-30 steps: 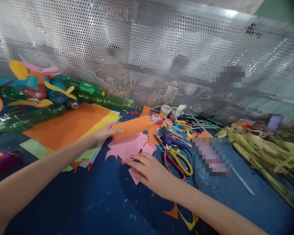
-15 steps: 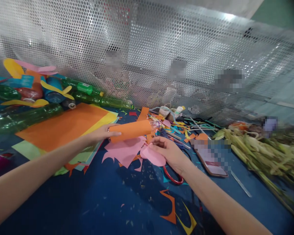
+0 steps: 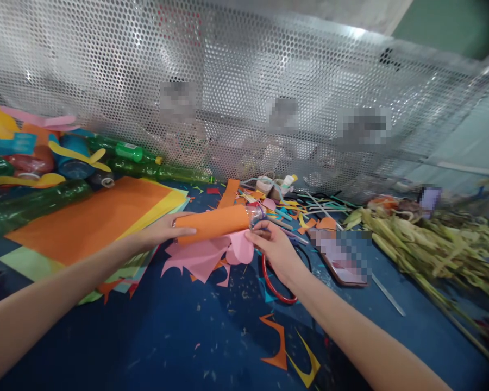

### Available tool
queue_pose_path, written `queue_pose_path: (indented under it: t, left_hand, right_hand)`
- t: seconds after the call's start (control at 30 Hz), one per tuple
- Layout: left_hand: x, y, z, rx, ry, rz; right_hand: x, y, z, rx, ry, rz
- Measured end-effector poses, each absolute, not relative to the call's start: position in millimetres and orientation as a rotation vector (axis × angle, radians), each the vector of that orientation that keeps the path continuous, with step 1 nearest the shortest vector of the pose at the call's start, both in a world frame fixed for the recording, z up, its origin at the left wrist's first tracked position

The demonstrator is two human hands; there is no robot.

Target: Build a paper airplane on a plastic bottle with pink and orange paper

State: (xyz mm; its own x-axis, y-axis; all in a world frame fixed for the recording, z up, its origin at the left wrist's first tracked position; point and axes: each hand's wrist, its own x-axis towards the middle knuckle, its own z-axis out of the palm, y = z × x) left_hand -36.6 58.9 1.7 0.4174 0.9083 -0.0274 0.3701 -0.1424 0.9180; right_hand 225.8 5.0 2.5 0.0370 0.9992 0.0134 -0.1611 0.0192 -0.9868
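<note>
Paper cutout (image 3: 241, 250), pinched in the right hand (image 3: 279, 251), has been moved closer to the orange-wrapped bottle (image 3: 212, 222), gripped at its base by the left hand (image 3: 157, 232) above the table (image 3: 146, 347); both are seemingly being handled together.

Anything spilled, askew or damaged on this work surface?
No spill shows, but it is untidy: an orange offcut and yellow offcut lie loose, the coloured sheets are stacked unevenly, and the pink paper beneath the orange-wrapped bottle has jagged edges, probably from cutting.
</note>
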Motion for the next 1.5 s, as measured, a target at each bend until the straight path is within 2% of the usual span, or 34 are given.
queue_pose_path:
  t: [0.97,1.5]
  left_hand:
    - [-33,56,1,1.700,1.022,0.722]
    - [-26,49,5,1.749,1.118,0.744]
  right_hand:
    - [227,10,-3,-1.117,-1.032,1.115]
    - [228,14,-6,-1.120,-1.024,1.094]
